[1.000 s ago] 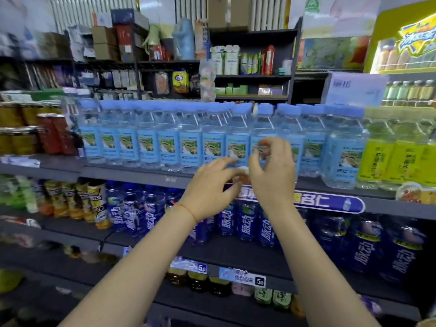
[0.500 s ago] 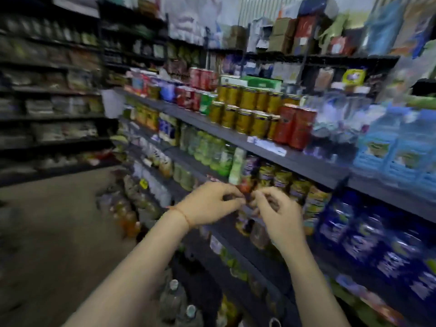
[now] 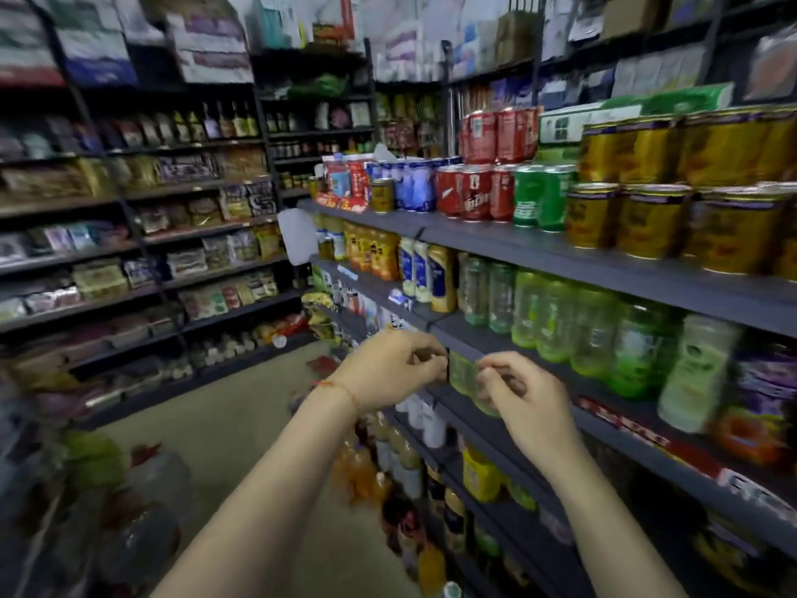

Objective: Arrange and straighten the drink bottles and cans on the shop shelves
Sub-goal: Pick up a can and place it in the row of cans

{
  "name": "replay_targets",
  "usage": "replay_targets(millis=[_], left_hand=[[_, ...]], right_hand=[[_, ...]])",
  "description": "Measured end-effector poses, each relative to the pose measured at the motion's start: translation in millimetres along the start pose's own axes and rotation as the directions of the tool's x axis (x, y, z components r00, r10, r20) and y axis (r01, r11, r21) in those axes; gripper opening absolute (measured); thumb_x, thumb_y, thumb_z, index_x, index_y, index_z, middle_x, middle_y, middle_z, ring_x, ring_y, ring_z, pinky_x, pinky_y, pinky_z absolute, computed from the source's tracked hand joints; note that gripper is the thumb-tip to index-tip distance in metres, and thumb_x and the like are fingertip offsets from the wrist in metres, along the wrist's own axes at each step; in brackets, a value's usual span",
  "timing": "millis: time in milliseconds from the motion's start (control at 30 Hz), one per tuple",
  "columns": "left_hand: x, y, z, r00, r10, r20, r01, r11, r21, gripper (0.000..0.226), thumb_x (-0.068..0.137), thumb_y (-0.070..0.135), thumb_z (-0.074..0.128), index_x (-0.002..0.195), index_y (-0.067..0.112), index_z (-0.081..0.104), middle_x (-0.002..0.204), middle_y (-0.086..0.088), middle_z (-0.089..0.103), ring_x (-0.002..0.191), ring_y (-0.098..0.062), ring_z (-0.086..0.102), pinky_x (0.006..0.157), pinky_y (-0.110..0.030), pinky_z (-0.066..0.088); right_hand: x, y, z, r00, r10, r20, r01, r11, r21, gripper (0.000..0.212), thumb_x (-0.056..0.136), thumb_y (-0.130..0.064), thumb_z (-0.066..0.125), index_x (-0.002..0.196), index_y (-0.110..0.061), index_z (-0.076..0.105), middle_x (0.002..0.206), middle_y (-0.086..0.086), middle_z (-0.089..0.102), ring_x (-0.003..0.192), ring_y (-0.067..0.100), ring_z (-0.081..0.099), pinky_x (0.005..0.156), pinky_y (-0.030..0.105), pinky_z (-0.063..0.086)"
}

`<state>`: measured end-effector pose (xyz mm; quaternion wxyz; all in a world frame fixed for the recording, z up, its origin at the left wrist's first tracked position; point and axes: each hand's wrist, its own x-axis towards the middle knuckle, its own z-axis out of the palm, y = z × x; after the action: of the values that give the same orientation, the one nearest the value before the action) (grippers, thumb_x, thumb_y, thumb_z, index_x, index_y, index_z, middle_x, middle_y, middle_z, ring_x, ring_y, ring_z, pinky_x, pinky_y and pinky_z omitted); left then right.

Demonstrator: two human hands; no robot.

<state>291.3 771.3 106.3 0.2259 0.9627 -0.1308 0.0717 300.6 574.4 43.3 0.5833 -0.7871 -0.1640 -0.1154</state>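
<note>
Head view only, and much of it is smeared by motion blur. Both hands are raised in front of the middle shelf (image 3: 539, 338) on the right-hand rack. The left hand (image 3: 388, 366) has its fingers curled inward, tips bunched near the thumb; the right hand (image 3: 524, 397) is curled the same way. Between the two grips sits a pale green bottle (image 3: 463, 375), partly hidden by the fingers of both, so whether either grip pinches it, or some small thing in front of it, I cannot tell. A thin red cord circles the left wrist.

Green bottles (image 3: 560, 315) line the middle shelf, their labels unreadable. On the shelf above stand gold cans (image 3: 647, 226), green cans (image 3: 539, 196), red cans (image 3: 474, 192) and blue cans (image 3: 409, 185); the gold row is cut off at the right edge. Lower shelves hold yellow and orange bottles, mostly blocked by the forearms. Packets on the far left shelves are too blurred to identify.
</note>
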Motion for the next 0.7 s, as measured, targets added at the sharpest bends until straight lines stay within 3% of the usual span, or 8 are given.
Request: replay_targets(millis=[200, 333, 433, 500, 600, 700], left_hand=[[136, -122, -75, 0.998, -0.061, -0.029, 0.061, 0.998, 0.000, 0.026, 0.099, 0.039, 0.053, 0.117, 0.026, 0.067, 0.091, 0.020, 0.064, 0.084, -0.001, 0.060, 0.070, -0.018, 0.045], [197, -206, -110, 0.993, -0.084, -0.087, 0.081, 0.996, -0.032, 0.027, 0.099, 0.037, 0.054, 0.119, 0.025, 0.067, 0.103, 0.013, 0.066, 0.093, -0.007, 0.060, 0.080, -0.021, 0.047], [244, -272, -125, 0.988, -0.080, -0.131, 0.078, 0.997, -0.026, 0.027, 0.098, 0.036, 0.054, 0.119, 0.025, 0.066, 0.105, 0.011, 0.066, 0.094, -0.008, 0.059, 0.080, -0.023, 0.045], [280, -311, -131, 0.983, -0.040, -0.177, 0.035, 0.999, -0.035, 0.027, 0.098, 0.035, 0.055, 0.118, 0.025, 0.067, 0.105, 0.009, 0.068, 0.094, -0.010, 0.061, 0.081, -0.026, 0.049], [335, -363, -137, 0.980, 0.032, -0.195, -0.045, 0.997, -0.065, 0.026, 0.097, 0.030, 0.055, 0.118, 0.022, 0.067, 0.099, 0.009, 0.067, 0.090, -0.011, 0.060, 0.081, -0.029, 0.050], [390, -414, -142, 0.977, 0.089, -0.193, -0.105, 0.992, -0.073, 0.033, 0.095, 0.029, 0.056, 0.127, 0.023, 0.062, 0.115, 0.004, 0.065, 0.102, -0.015, 0.060, 0.089, -0.034, 0.050]], right_hand=[[199, 7, 93, 0.999, -0.035, -0.021, 0.036, 0.999, 0.039, 0.023, 0.097, -0.021, 0.056, 0.089, -0.042, 0.063, 0.089, -0.011, 0.069, 0.084, 0.009, 0.067, 0.076, 0.036, 0.056], [308, -2, 161, 0.996, -0.087, 0.000, 0.087, 0.996, -0.014, 0.023, 0.095, -0.019, 0.057, 0.088, -0.040, 0.062, 0.093, -0.011, 0.069, 0.086, 0.010, 0.067, 0.077, 0.029, 0.054], [380, -6, 209, 0.995, -0.102, -0.001, 0.101, 0.991, -0.092, 0.014, 0.095, -0.018, 0.056, 0.102, -0.029, 0.062, 0.093, -0.014, 0.064, 0.084, -0.001, 0.062, 0.073, 0.020, 0.049], [432, -5, 237, 0.994, -0.100, -0.034, 0.095, 0.985, -0.141, 0.026, 0.094, -0.018, 0.059, 0.120, -0.023, 0.056, 0.102, -0.009, 0.060, 0.090, 0.006, 0.060, 0.076, 0.026, 0.047], [511, 2, 271, 0.990, -0.037, -0.134, 0.006, 0.975, -0.220, 0.050, 0.089, -0.020, 0.065, 0.134, -0.014, 0.043, 0.119, 0.001, 0.052, 0.109, 0.019, 0.055, 0.083, 0.030, 0.042], [582, 9, 299, 0.957, 0.047, -0.287, -0.133, 0.948, -0.289, 0.054, 0.086, -0.028, 0.071, 0.126, -0.007, 0.042, 0.124, 0.011, 0.049, 0.114, 0.028, 0.053, 0.082, 0.033, 0.042]])
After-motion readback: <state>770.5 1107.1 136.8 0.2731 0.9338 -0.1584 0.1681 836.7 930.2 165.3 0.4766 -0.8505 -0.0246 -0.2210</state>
